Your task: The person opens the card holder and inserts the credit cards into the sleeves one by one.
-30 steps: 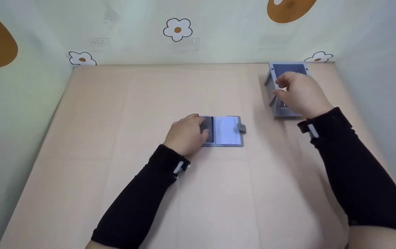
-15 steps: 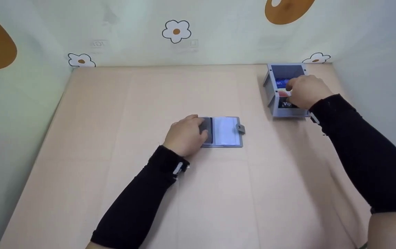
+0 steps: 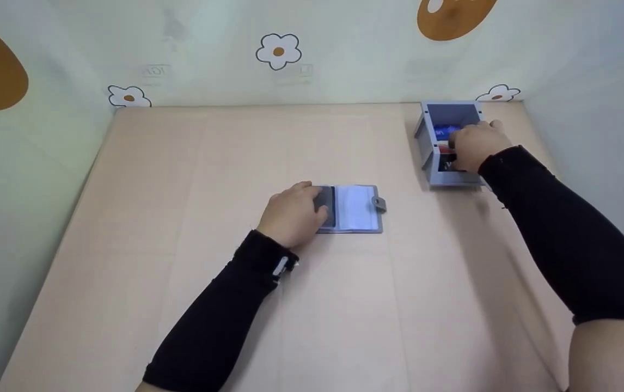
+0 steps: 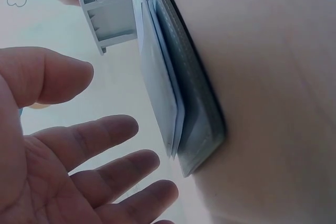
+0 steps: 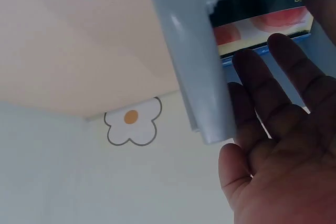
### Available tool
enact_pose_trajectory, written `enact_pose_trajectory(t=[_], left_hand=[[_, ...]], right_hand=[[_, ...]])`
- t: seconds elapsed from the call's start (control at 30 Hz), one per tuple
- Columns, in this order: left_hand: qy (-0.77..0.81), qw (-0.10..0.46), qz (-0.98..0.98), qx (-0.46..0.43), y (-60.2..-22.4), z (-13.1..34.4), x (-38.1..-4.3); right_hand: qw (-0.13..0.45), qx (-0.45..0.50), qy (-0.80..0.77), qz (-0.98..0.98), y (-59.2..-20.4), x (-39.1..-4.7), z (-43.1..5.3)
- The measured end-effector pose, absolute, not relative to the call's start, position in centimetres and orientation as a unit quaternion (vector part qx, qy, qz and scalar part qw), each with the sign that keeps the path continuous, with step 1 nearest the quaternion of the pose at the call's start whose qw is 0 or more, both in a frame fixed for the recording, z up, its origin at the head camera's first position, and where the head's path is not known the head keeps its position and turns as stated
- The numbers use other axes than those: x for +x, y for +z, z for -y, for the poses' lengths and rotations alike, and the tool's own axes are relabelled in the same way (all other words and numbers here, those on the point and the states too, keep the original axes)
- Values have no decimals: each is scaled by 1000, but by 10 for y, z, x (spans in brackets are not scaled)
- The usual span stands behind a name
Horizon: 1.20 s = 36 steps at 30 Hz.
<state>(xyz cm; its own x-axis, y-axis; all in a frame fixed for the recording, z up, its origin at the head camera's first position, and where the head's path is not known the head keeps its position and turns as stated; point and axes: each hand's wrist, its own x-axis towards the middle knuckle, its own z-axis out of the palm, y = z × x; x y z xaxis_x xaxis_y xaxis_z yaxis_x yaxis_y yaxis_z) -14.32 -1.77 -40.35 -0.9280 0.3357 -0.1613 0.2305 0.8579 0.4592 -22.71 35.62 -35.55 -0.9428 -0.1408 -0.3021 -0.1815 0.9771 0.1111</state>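
Note:
An open grey card holder (image 3: 359, 208) with clear sleeves and a snap strap lies flat on the table. My left hand (image 3: 293, 214) rests on its left side, fingers loosely spread; in the left wrist view the sleeve edges (image 4: 163, 85) stand beside the fingertips. At the back right, my right hand (image 3: 478, 144) reaches into a grey plastic bin (image 3: 453, 178). Inside are several cards, among them a blue card (image 3: 445, 132) and a black card (image 3: 446, 163). In the right wrist view the fingers are extended near the cards' edges (image 5: 262, 27); the thumb is mostly cut off.
Pale walls with a flower print (image 3: 278, 51) enclose the table (image 3: 225, 147) at the back and both sides. The bin stands close to the back wall, near the right-hand corner.
My right hand has gone from above the bin down into it, shifting over its right side and exposing the cards. The left hand and card holder have stayed in place.

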Motion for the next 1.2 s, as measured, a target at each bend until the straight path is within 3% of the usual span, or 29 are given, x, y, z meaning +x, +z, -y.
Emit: enact_pose_trajectory(t=[1.2], left_hand=[[225, 130, -954, 149, -405, 17, -142]], right_hand=[[109, -110, 89, -984, -372, -234, -353]])
